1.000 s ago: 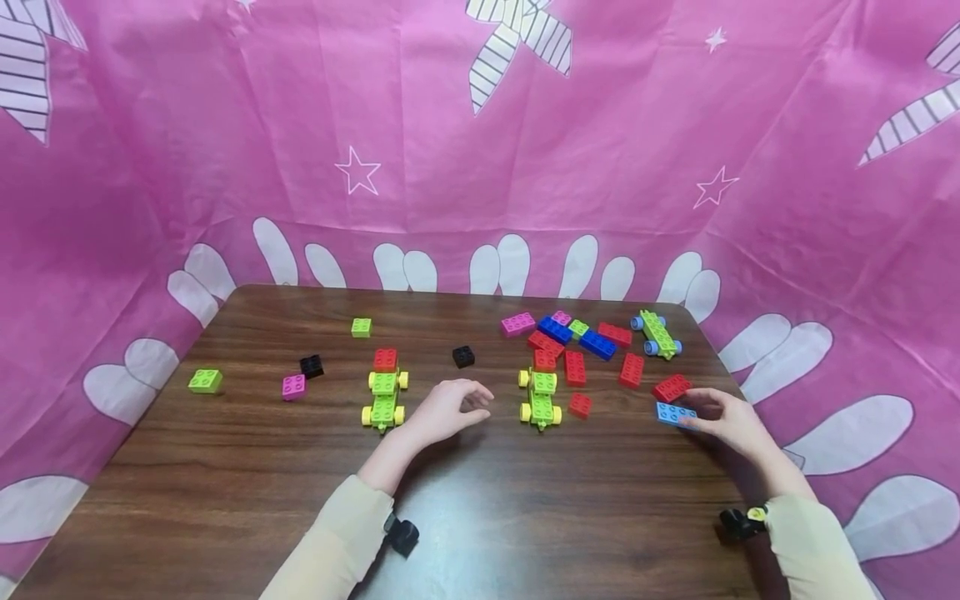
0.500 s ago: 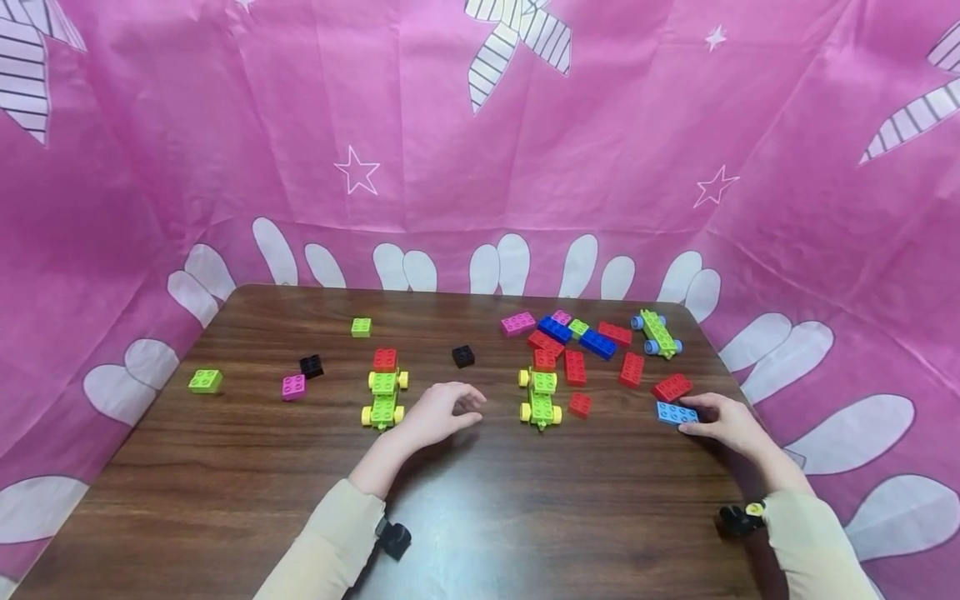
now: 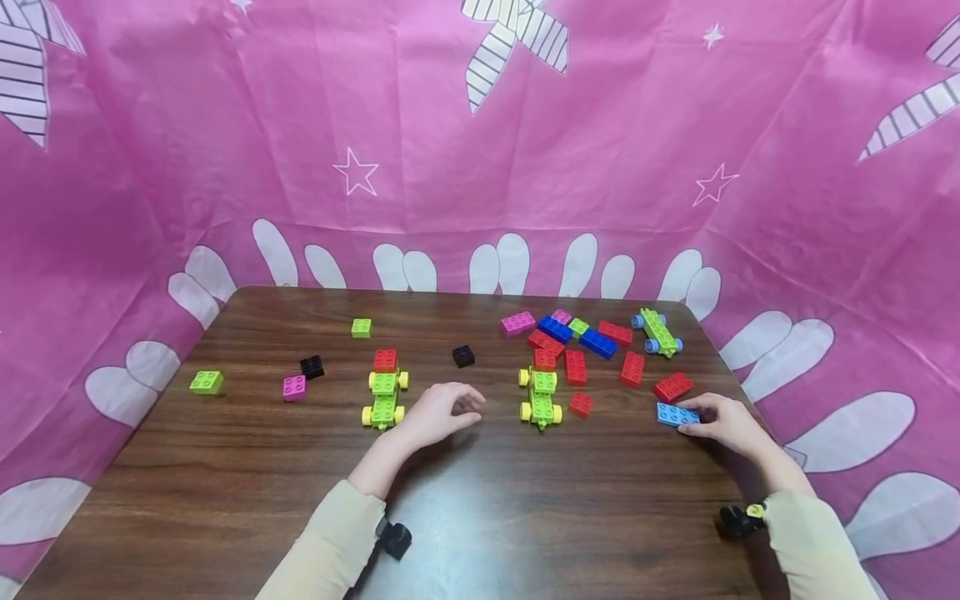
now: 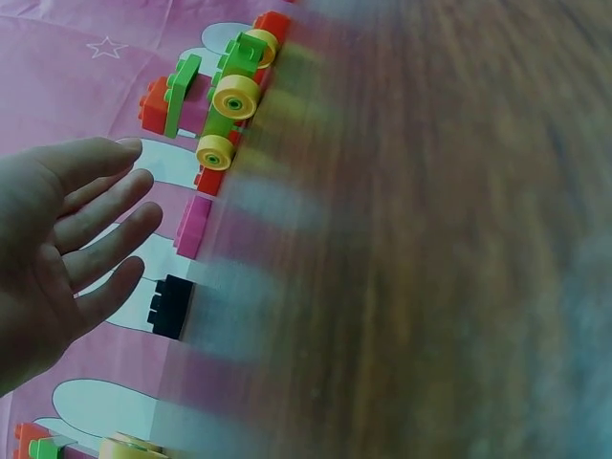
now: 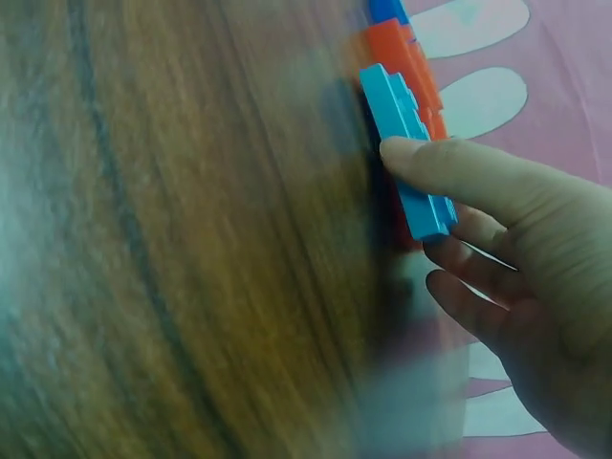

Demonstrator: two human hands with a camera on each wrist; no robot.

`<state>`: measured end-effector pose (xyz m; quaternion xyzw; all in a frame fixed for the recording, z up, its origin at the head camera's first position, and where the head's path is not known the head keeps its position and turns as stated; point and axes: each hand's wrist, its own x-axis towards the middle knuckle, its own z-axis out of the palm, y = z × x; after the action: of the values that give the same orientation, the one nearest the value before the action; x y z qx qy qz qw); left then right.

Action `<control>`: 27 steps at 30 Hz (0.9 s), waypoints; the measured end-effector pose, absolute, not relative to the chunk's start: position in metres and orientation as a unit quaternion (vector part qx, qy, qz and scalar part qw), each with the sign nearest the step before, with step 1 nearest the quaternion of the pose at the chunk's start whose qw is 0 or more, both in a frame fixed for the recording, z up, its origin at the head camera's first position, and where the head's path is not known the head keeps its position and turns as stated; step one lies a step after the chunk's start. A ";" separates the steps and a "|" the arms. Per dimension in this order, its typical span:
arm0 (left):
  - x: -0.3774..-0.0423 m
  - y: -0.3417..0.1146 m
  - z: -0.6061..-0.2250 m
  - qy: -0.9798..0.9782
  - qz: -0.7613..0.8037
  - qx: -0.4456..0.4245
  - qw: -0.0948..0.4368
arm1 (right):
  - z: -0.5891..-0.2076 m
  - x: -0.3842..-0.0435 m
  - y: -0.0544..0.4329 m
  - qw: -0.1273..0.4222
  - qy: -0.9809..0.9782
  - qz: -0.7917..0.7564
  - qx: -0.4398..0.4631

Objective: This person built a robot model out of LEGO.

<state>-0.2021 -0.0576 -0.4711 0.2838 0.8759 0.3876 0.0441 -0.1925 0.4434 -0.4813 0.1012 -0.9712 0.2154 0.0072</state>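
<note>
My right hand (image 3: pixel 723 425) pinches a light blue building brick (image 3: pixel 673 414) at its near end, thumb on one long side. In the right wrist view the same blue brick (image 5: pixel 402 158) slants under the thumb, its far end free. A red brick (image 3: pixel 672 387) lies just behind it. My left hand (image 3: pixel 438 414) holds nothing; its fingers are loosely extended in the left wrist view, over the table between two green cars with yellow wheels. The left car (image 3: pixel 385 400) and the right car (image 3: pixel 540 400) each have a red brick at the far end. A black brick (image 3: pixel 463 357) lies beyond the left hand.
Red, dark blue and magenta bricks lie loose at the back right, beside a green car base (image 3: pixel 657 333) with blue wheels. To the left are a lime brick (image 3: pixel 206 382), a magenta brick (image 3: pixel 294 387) and a black brick (image 3: pixel 311 367). A pink cloth (image 3: pixel 450 167) surrounds the table (image 3: pixel 480 500).
My left hand has drawn slightly back to the left. The fingers of my right hand have settled on the near end of the light blue brick, which has barely shifted.
</note>
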 end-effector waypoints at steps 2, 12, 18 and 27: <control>-0.203 -0.058 -0.472 0.877 0.386 0.283 0.044 | -0.477 -0.191 0.440 0.009 -0.969 0.224 0.105; -0.201 -0.059 -0.467 0.877 0.384 0.283 0.055 | -0.459 -0.190 0.402 0.065 -0.938 0.296 0.167; -0.200 -0.061 -0.463 0.879 0.384 0.277 0.055 | -0.452 -0.198 0.368 0.098 -0.924 0.302 0.212; -0.200 -0.066 -0.457 0.881 0.377 0.283 0.037 | -0.443 -0.208 0.306 0.063 -0.906 0.339 0.245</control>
<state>-0.2003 -0.0660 -0.4570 0.2827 0.8811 0.3773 0.0368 -0.2078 0.3056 -0.4432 0.2449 -0.9062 0.3389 0.0633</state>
